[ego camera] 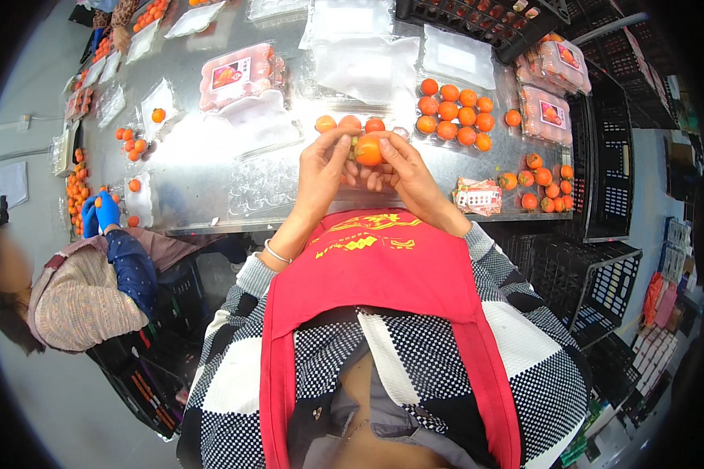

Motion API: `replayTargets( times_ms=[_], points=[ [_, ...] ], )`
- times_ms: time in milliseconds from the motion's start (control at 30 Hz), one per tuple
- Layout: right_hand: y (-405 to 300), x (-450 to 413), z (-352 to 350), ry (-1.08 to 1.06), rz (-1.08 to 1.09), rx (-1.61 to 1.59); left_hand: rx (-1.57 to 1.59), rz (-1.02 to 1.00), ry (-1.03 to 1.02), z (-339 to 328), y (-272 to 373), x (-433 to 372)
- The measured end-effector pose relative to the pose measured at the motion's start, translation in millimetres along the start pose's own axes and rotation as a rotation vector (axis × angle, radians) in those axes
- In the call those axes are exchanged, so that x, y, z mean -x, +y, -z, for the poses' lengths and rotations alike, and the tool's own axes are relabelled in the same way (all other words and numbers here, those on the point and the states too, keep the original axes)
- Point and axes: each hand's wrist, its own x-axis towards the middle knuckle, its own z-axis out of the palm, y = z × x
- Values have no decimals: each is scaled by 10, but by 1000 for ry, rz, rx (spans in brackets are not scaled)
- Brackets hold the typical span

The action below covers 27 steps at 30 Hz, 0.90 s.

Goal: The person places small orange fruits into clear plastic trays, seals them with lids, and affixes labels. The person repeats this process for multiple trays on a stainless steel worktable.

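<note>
An orange persimmon (368,150) is held up between my two hands, over the near side of the steel table. My left hand (324,163) has its thumb and fingers at the greenish calyx end. My right hand (400,158) grips the round side of the fruit. Just beyond my fingers sits a row of persimmons (349,122) by a clear plastic tray, partly hidden by my hands. To the right stands a clear plastic tray of persimmons (447,110) in rows. An empty clear tray with moulded cups (257,186) lies left of my left hand.
Loose persimmons (542,176) and a stack of printed cards (477,196) lie at right. Packed, labelled fruit boxes (234,76) and white foam sheets (364,64) cover the far side. Black crates (607,146) border the right. A co-worker's blue-gloved hands (98,212) hold fruit at left.
</note>
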Motion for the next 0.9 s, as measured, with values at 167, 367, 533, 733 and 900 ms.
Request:
replayTargets(
  times_ms=[167, 367, 533, 733, 900],
  points=[
    [22, -10, 38, -9, -33, -24, -487, -401, 25, -59, -33, -19],
    [13, -6, 21, -26, -27, -10, -429, -223, 32, -18, -26, -6],
    [-7, 15, -54, 19, 116, 170, -13, 49, -16, -10, -31, -8],
    [0, -28, -101, 95, 248, 400, 214, 162, -119, -32, -82, 13],
    [-80, -15, -71, 326, 494, 1205, -225, -196, 21, 35, -49, 18]
  ],
)
